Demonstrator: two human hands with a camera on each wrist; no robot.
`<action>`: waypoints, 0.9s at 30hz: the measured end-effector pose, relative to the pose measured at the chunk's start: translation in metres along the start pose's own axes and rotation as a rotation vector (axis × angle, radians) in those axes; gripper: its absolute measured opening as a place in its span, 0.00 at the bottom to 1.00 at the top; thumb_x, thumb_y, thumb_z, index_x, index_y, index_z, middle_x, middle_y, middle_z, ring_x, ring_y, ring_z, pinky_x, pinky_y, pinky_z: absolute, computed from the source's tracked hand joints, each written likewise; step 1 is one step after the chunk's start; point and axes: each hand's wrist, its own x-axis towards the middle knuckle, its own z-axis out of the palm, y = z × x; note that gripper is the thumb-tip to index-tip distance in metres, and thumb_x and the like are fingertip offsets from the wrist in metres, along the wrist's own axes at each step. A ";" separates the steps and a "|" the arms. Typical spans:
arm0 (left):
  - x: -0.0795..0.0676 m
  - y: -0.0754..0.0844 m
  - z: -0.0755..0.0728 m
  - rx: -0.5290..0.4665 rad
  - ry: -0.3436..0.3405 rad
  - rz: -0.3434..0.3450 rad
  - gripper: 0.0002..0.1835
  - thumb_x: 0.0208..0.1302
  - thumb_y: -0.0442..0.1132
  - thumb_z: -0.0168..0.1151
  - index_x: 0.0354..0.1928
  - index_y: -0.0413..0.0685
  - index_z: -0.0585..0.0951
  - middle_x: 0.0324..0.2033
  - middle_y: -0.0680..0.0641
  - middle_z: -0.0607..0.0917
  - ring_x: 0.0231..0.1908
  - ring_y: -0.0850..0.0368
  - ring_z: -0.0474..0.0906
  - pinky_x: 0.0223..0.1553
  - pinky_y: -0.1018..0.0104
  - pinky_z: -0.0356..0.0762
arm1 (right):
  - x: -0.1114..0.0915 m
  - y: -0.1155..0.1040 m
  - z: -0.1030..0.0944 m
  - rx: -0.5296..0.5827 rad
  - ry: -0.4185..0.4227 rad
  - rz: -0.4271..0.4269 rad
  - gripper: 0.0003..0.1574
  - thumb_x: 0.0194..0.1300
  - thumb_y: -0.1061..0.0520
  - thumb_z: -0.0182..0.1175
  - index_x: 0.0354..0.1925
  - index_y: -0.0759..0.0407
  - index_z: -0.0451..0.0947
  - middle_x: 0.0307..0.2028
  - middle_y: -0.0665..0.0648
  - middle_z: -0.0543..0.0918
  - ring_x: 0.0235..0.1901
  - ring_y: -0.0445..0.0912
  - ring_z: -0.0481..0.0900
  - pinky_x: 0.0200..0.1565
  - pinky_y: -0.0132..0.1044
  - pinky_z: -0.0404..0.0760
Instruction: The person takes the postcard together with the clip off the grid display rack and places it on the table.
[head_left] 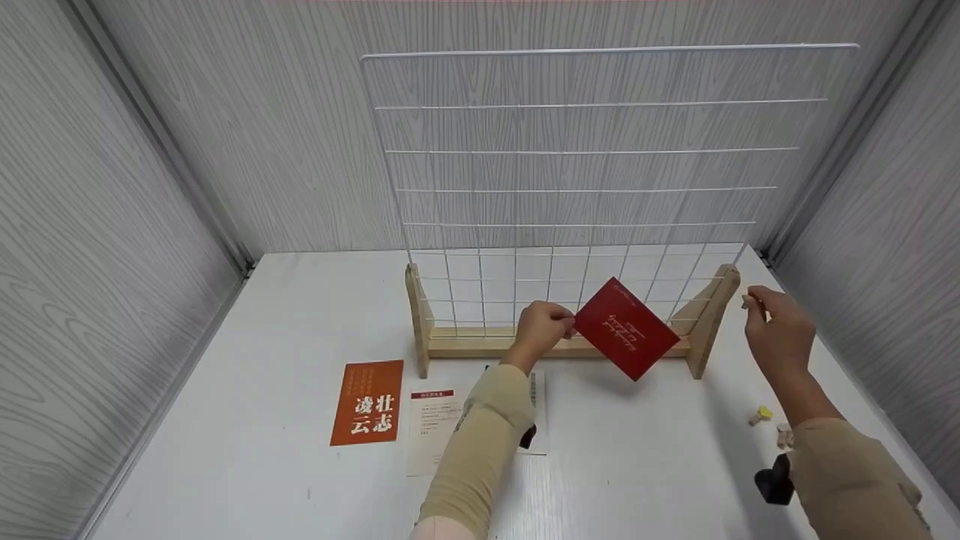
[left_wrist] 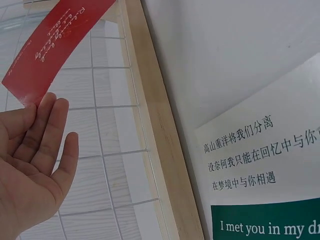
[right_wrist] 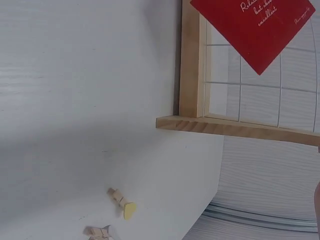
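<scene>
In the head view my left hand (head_left: pixel 541 330) pinches a red card (head_left: pixel 628 330) by one corner, between thumb and fingertips. The card, printed with white script, hangs tilted before the lower part of a white wire grid (head_left: pixel 480 277). It bends slightly in the left wrist view. My right hand (head_left: pixel 781 330) is raised beside the grid's right wooden foot (head_left: pixel 712 319), pinching a small pale thing (head_left: pixel 747 301) too small to tell. Only a sliver of that hand shows in the right wrist view. Two small wooden clips, one with a yellow end (right_wrist: pixel 129 210), lie on the table.
An orange card (head_left: pixel 367 403) with white characters lies left on the white table (head_left: pixel 300 322). Beside it are a cream card (head_left: pixel 427 427) and a white-and-green card (left_wrist: pixel 260 160), partly under my left arm. Grey wood-grain panels (head_left: pixel 247 112) enclose the back and sides.
</scene>
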 end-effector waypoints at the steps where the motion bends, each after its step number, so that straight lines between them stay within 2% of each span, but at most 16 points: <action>1: 0.000 -0.001 -0.001 0.009 0.006 0.008 0.06 0.54 0.28 0.55 0.27 0.36 0.81 0.19 0.47 0.80 0.22 0.59 0.76 0.23 0.73 0.73 | -0.001 0.001 -0.002 -0.004 -0.005 0.007 0.06 0.51 0.70 0.58 0.32 0.72 0.76 0.24 0.66 0.78 0.24 0.57 0.73 0.26 0.47 0.66; 5: 0.000 -0.003 -0.002 0.022 0.030 0.023 0.05 0.54 0.28 0.55 0.27 0.36 0.81 0.19 0.47 0.80 0.21 0.60 0.76 0.22 0.74 0.72 | -0.004 0.005 -0.008 -0.008 0.001 0.042 0.07 0.53 0.69 0.57 0.33 0.72 0.76 0.26 0.67 0.78 0.25 0.57 0.73 0.26 0.44 0.65; 10: 0.000 -0.007 -0.001 -0.014 0.043 0.002 0.05 0.54 0.27 0.55 0.28 0.35 0.81 0.21 0.44 0.81 0.21 0.60 0.77 0.23 0.74 0.73 | -0.008 0.010 -0.016 0.001 0.029 0.093 0.09 0.55 0.67 0.56 0.35 0.72 0.76 0.27 0.66 0.78 0.27 0.55 0.73 0.28 0.33 0.62; 13: 0.000 -0.008 -0.001 -0.041 0.046 -0.005 0.05 0.54 0.27 0.55 0.28 0.34 0.81 0.21 0.43 0.81 0.21 0.59 0.77 0.23 0.74 0.73 | -0.011 0.013 -0.020 -0.007 0.038 0.135 0.10 0.56 0.65 0.56 0.37 0.70 0.77 0.29 0.65 0.79 0.28 0.44 0.73 0.28 0.27 0.60; 17: 0.000 -0.011 0.000 -0.085 0.045 -0.002 0.05 0.54 0.26 0.55 0.28 0.33 0.80 0.20 0.43 0.80 0.21 0.59 0.77 0.25 0.70 0.75 | -0.015 0.018 -0.026 -0.013 0.057 0.164 0.10 0.57 0.63 0.56 0.36 0.70 0.78 0.29 0.64 0.79 0.29 0.29 0.67 0.27 0.27 0.60; 21: 0.000 -0.014 0.000 -0.121 0.041 -0.017 0.05 0.54 0.26 0.55 0.28 0.32 0.80 0.20 0.44 0.80 0.21 0.59 0.77 0.28 0.65 0.76 | -0.019 0.023 -0.030 -0.025 0.080 0.174 0.09 0.56 0.64 0.56 0.35 0.70 0.78 0.28 0.64 0.79 0.28 0.25 0.64 0.27 0.25 0.59; 24: 0.000 -0.015 -0.001 -0.110 0.039 -0.019 0.05 0.54 0.28 0.56 0.28 0.33 0.80 0.19 0.45 0.80 0.21 0.59 0.77 0.28 0.67 0.76 | -0.023 0.027 -0.033 -0.043 0.095 0.192 0.09 0.55 0.63 0.57 0.34 0.69 0.79 0.28 0.64 0.80 0.28 0.22 0.62 0.29 0.21 0.57; 27: -0.001 -0.015 -0.001 -0.118 0.031 -0.014 0.05 0.55 0.28 0.56 0.28 0.33 0.80 0.20 0.45 0.80 0.22 0.57 0.77 0.28 0.68 0.76 | -0.028 0.031 -0.036 -0.066 0.096 0.217 0.08 0.55 0.63 0.58 0.34 0.68 0.79 0.28 0.64 0.80 0.29 0.19 0.60 0.30 0.22 0.58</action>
